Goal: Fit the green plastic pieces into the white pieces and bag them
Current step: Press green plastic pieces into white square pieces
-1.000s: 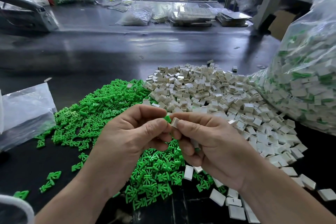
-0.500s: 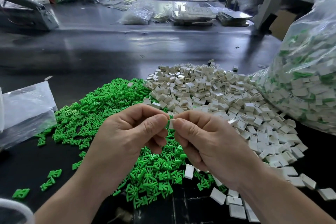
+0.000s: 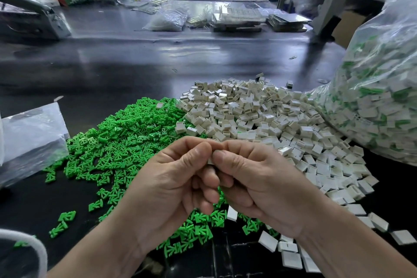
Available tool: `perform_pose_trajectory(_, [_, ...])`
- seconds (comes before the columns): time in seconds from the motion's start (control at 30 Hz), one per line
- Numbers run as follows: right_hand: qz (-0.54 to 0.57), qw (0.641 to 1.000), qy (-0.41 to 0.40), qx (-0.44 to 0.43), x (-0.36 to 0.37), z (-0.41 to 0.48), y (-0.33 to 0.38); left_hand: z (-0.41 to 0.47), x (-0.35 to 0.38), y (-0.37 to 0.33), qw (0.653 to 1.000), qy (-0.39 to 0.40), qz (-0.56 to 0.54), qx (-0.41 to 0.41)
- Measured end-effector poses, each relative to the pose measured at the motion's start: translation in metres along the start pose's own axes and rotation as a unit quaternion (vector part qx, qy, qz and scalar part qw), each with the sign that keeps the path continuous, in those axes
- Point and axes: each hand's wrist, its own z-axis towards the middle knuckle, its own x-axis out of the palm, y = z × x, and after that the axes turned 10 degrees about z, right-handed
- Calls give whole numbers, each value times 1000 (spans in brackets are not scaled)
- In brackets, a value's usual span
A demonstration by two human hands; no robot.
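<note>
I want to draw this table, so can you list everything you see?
green pieces: one heap, uncountable, green, table's left-centre.
white pieces: one heap, uncountable, white, right of the green heap.
big bag: one, clear, stuffed with white-and-green pieces, far right.
flat bag: one, clear, left edge.
small bag: one, clear, table's far side.
trays: stack, count unclear, grey, far side.
table: one, dark, under everything.
held piece: one, whitish, pinched between both hands.
left hand: one, bottom centre, pinching it.
right hand: one, beside the left, pinching it.

Dim overhead light, glare, warped edges
</note>
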Motion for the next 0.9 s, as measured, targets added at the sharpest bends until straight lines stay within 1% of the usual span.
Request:
perform_pose_trajectory(0.07, [16,1000,-1,-13,3,1,-1,1,0,2,1000,0,13,28])
perform_pose_trajectory(0.13, [12,1000,-1,-21,8,0,-2,3,-4,2,996,-24,66,49])
perform_pose_trajectory(0.2, [-14,1000,-1,-10,15,-2,-2,5,-9,2,979,-99,163,74])
perform_pose_trajectory(0.23, [-47,999,-2,-2,19,-3,-3,5,-12,2,969,-132,188,88])
perform_pose_trajectory(0.27, [-111,994,-8,2,24,-4,-5,5,-12,3,969,-142,177,94])
perform_pose_trajectory(0.3, [-197,980,-17,-6,30,-5,-9,3,-11,3,979,-124,133,88])
perform_pose_trajectory(0.33, [-272,962,-26,-22,37,-5,-13,1,-9,4,990,-86,85,74])
perform_pose_trajectory(0.37, [-317,947,-35,-45,42,-6,-18,0,-5,4,996,-48,52,58])
perform_pose_trajectory(0.4, [-337,938,-41,-68,47,-6,-22,-1,0,5,998,-21,35,47])
perform_pose_trajectory(0.43, [-351,931,-46,-87,50,-7,-25,-2,4,5,999,-13,22,46])
perform_pose_trajectory(0.47, [-360,926,-49,-101,52,-7,-26,-3,7,7,998,-23,13,53])
perform_pose_trajectory(0.53, [-369,921,-49,-115,53,-8,-27,-4,11,6,995,-67,3,70])
perform_pose_trajectory(0.6, [-379,914,-58,-131,56,-7,-28,-4,14,5,992,-95,5,81])
perform_pose_trajectory(0.7, [-378,910,-63,-155,58,-6,-29,-4,18,3,990,-106,9,89])
perform_pose_trajectory(0.77, [-373,913,-58,-153,56,-5,-28,-4,19,3,990,-112,17,88])
perform_pose_trajectory(0.83, [-334,933,-44,-127,54,-3,-25,-2,18,2,990,-115,31,78])
perform_pose_trajectory(0.9, [-215,972,-41,-80,49,-2,-20,2,14,3,989,-115,56,73])
